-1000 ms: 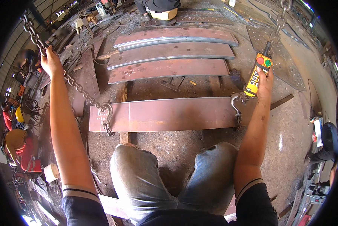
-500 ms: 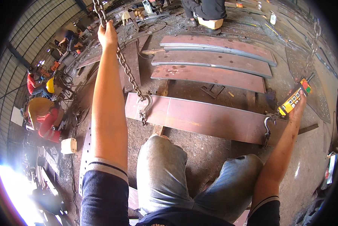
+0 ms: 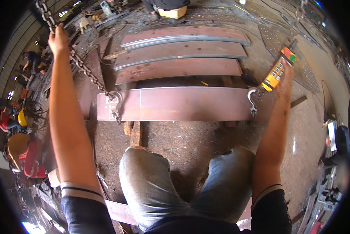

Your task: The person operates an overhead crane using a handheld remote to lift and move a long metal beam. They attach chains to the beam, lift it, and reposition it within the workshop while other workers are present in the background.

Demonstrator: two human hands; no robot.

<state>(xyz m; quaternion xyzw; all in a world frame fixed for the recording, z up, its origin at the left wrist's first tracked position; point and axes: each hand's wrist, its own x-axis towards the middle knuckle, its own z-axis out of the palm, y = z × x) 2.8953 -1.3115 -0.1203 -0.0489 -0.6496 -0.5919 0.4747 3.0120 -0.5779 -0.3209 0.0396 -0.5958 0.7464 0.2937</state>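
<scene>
My left hand (image 3: 58,41), raised at the upper left, is closed round a heavy steel chain (image 3: 89,74). That chain slants down to a hook (image 3: 118,102) at the left end of a long reddish-brown steel plate (image 3: 182,104). A second hook (image 3: 252,101) catches the plate towards its right end. My right hand (image 3: 286,76) is wrapped round a yellow remote control (image 3: 274,75) with rows of buttons and a red and green top. Behind it another chain (image 3: 300,13) comes down; whether my right hand touches it, I cannot tell.
Beyond the plate lie stacked steel plates (image 3: 179,52). Wooden blocks (image 3: 136,134) are below the plate's left part. A person sits on a yellow block (image 3: 172,12) at the far side. Another person in red (image 3: 34,160) crouches at the left, near cables.
My view has turned, so the scene sits further left and more level. The plate looks closer to the stacks and now hides a dark bracket. Both hands keep their holds.
</scene>
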